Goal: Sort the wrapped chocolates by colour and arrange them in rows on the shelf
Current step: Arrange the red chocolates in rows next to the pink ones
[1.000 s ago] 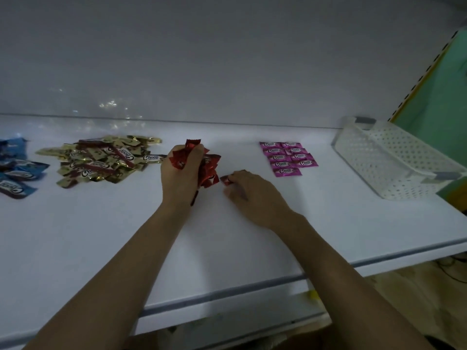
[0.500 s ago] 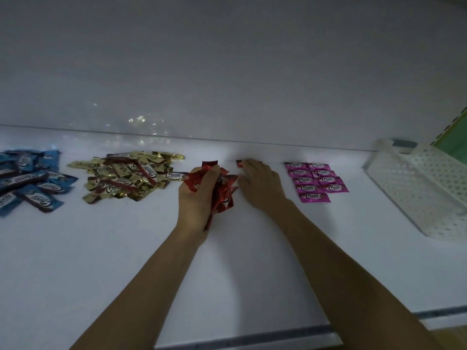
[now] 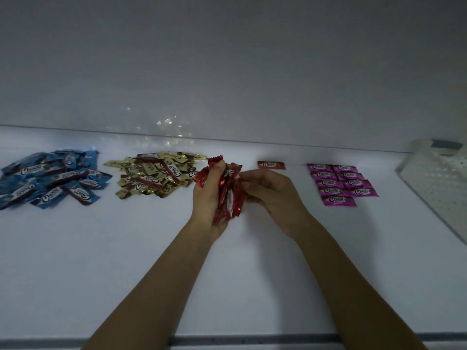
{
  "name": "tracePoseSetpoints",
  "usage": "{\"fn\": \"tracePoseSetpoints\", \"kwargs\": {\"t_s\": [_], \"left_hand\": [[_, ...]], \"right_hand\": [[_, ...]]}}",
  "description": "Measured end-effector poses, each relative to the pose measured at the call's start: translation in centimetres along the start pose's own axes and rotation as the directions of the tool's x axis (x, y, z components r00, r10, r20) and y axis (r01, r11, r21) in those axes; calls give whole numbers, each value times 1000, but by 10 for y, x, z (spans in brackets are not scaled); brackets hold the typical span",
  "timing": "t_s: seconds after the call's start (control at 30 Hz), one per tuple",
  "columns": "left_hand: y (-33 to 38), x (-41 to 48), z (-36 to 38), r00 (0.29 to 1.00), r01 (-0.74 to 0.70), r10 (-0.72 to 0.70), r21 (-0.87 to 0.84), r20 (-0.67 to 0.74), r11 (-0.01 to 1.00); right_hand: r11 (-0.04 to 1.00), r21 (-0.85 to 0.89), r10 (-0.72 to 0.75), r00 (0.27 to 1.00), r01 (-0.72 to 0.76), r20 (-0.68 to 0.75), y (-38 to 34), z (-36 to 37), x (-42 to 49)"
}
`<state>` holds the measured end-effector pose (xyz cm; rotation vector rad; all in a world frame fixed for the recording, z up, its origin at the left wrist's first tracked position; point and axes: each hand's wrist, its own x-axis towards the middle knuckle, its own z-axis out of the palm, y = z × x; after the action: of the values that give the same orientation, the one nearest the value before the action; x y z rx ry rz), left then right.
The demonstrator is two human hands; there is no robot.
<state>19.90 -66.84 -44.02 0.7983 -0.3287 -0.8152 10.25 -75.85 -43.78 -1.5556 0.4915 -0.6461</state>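
Red bunch point(image 3: 228, 195): left hand point(image 3: 206, 198) grips, right hand point(image 3: 270, 190) pinches it; one red chocolate point(image 3: 271, 165), nine pink chocolates point(image 3: 340, 184) laid.

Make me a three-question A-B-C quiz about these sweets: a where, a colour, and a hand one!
1. Where does the single red chocolate lie? A: on the floor. B: between the gold pile and the pink chocolates. C: inside a jar.
2. Which colour lies in neat rows? A: blue. B: gold. C: pink.
3. What is the left hand doing? A: gripping a bunch of red chocolates. B: resting flat. C: pointing.
Answers: B, it lies alone there; C, pink forms two columns; A, fingers curl round them.
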Motion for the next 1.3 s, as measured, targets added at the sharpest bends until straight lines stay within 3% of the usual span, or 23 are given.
{"fn": "tracePoseSetpoints", "kwargs": {"t_s": [0.1,0.17,0.23,0.3,0.37,0.43,0.47,0.53,0.57,0.63,0.77,0.93,1.03,1.13,1.3], "left_hand": [[0,3,1,999,5,-4,40,-36,999],[-1,4,1,999,34,-32,31,-40,999],[-1,5,0,998,54,-53,23,-39,998],[-1,6,-2,998,58,-57,31,-40,998],[-3,6,-3,998,49,-47,41,-37,998],[-3,7,-3,998,42,-40,43,-39,998],[-3,8,-3,998,49,-46,50,-47,998],[-2,8,-4,995,70,-65,71,-73,995],[-1,7,-3,995,73,-69,60,-74,996],[0,7,-1,994,79,-77,19,-76,997],[-1,6,0,995,62,-59,37,-78,997],[-1,6,-1,997,39,-35,49,-75,998],[0,7,-4,995,58,-58,-7,-79,998],[1,7,-5,992,106,-109,-45,-67,993],[0,8,-7,994,88,-91,-55,-53,995]], "right_hand": [[994,107,26,990,-11,-138,2,-12,4],[998,61,13,957,5,-290,5,-21,8],[988,-153,-51,908,-15,-416,16,-29,12],[876,-475,-153,890,-79,-430,23,-31,14],[701,-712,-317,875,-44,-366,12,-25,3],[683,-713,-455,855,158,-246,-14,-9,-25],[676,-682,-480,869,279,-120,-26,4,-48],[565,-698,-412,883,440,223,-35,34,-99],[442,-739,-369,854,508,367,-30,45,-117],[315,-786,-294,842,532,452,-12,52,-132],[348,-829,-224,898,437,380,7,48,-113],[274,-888,-293,911,370,289,17,37,-80],[344,-881,-268,933,325,240,16,23,-51],[323,-906,-263,946,274,192,13,16,-28],[577,-794,-384,921,192,-57,20,1,-19]]}}
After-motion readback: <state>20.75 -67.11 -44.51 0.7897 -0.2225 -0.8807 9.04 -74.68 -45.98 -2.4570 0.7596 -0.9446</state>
